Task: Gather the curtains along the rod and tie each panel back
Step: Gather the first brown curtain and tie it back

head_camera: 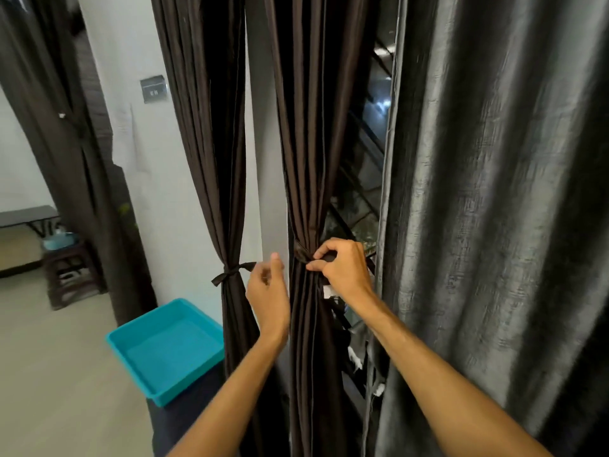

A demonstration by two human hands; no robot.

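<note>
A dark brown curtain panel (309,143) hangs gathered in the middle, cinched by a brown tie-back band (301,251). My right hand (342,268) pinches the band's end at the panel's right side, fingers curled over it. Just left of the panel my left hand (268,288) hovers with fingers loosely curled, holding nothing. Further left, a second brown panel (211,143) is bound with a knotted tie (230,273). A grey curtain (494,192) hangs loose on the right.
A turquoise plastic tub (164,347) sits on the floor below the left panel. A white wall with a switch plate (154,89) stands behind. Window glass (362,192) shows between the panels. A stool (71,275) with a bowl stands at far left.
</note>
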